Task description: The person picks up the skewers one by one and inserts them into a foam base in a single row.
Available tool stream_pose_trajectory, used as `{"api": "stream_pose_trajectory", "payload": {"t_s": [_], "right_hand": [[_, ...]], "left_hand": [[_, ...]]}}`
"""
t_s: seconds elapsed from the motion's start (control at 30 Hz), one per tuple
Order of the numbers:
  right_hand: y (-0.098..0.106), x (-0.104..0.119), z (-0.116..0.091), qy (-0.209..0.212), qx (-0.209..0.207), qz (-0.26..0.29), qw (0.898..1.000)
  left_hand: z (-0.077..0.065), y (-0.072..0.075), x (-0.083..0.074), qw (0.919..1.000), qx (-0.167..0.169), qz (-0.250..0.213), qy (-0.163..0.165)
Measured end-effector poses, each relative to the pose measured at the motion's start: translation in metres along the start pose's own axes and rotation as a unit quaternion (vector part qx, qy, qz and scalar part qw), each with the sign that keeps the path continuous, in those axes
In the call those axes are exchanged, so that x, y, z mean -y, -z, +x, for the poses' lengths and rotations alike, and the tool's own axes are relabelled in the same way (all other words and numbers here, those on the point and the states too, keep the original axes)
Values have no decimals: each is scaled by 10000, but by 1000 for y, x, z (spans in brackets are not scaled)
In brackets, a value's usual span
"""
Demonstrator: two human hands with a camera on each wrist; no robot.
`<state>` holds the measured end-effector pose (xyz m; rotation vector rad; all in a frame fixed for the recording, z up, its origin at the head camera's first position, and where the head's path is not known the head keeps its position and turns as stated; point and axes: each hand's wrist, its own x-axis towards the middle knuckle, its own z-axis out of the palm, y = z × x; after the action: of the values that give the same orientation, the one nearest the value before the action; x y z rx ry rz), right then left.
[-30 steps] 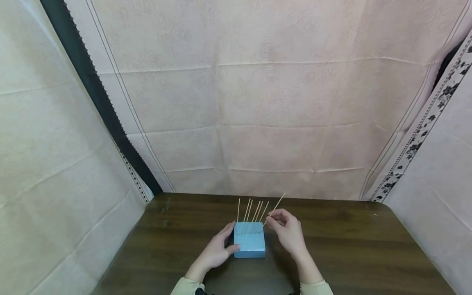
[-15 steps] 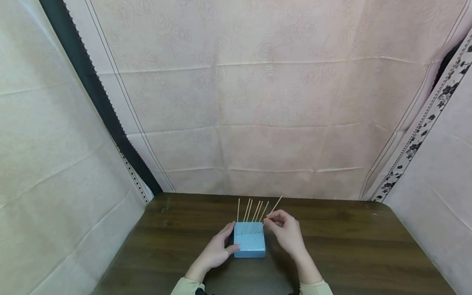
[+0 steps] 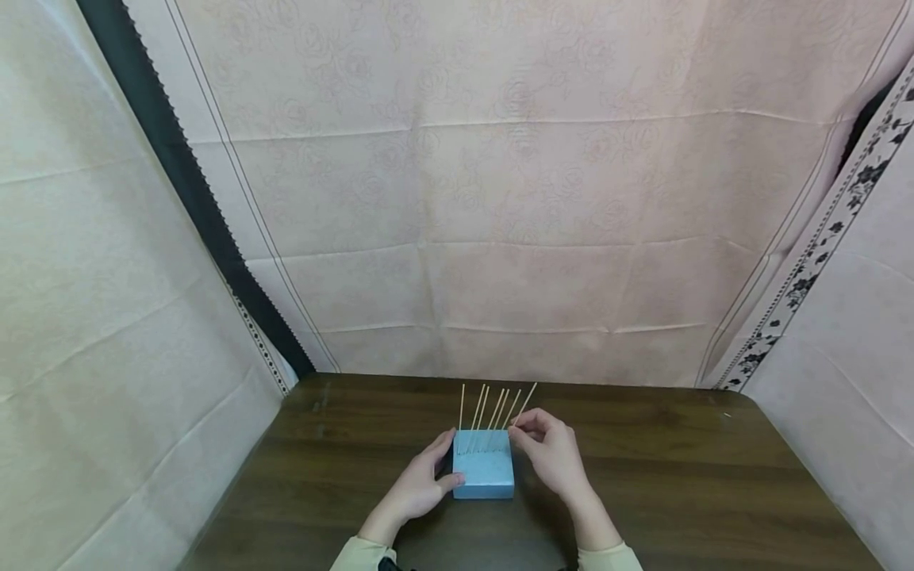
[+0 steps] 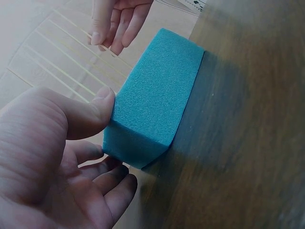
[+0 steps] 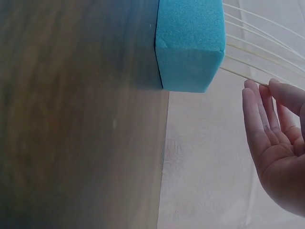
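A blue foam block [image 3: 483, 478] rests on the table, with several thin wooden sticks [image 3: 494, 408] rising from its top and leaning at different angles. My left hand [image 3: 420, 484] grips the block at its left side; in the left wrist view the thumb [image 4: 102, 102] presses the upper edge and the fingers lie against the end. At the block's right end, my right hand [image 3: 555, 454] pinches the rightmost stick [image 3: 527, 400] low down between thumb and fingers. That stick's lower end meets the block's top in the right wrist view [image 5: 233, 72].
The dark wooden table [image 3: 685, 484] spreads around the block, its far edge just behind the sticks. Pale cloth [image 3: 528, 198] hangs behind the table, and more cloth [image 3: 143, 357] closes off the left side.
My right hand has shifted slightly left, bringing the pinched stick to the block's right end. The stick's top has come lower and to the left. My left hand and the block have stayed still.
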<state>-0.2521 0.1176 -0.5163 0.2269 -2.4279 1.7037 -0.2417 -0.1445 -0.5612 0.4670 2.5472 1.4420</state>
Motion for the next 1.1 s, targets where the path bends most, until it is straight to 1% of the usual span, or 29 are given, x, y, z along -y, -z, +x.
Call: {"api": "stream_pose_trajectory", "payload": {"t_s": [0.13, 0.33, 0.53, 0.67, 0.83, 1.1], "right_hand": [[-3, -1, -1, -22, 99, -143, 9998], [-4, -2, -2, -77, 151, -220, 9996], [-5, 0, -1, -80, 164, -245, 9995], [-7, 3, -1, -191, 273, -352, 9988], [-10, 4, -3, -330, 431, -453, 9975], [-11, 2, -1, -304, 487, -520, 9970]], "left_hand": [[0, -1, 2, 10000, -10, 1, 0], [-1, -2, 2, 10000, -26, -4, 45], [2, -1, 1, 10000, -35, 47, 9], [4, 0, 2, 10000, -40, 87, 10], [2, 0, 2, 10000, -22, 9, 50], [1, -1, 1, 9999, -60, 11, 107]]}}
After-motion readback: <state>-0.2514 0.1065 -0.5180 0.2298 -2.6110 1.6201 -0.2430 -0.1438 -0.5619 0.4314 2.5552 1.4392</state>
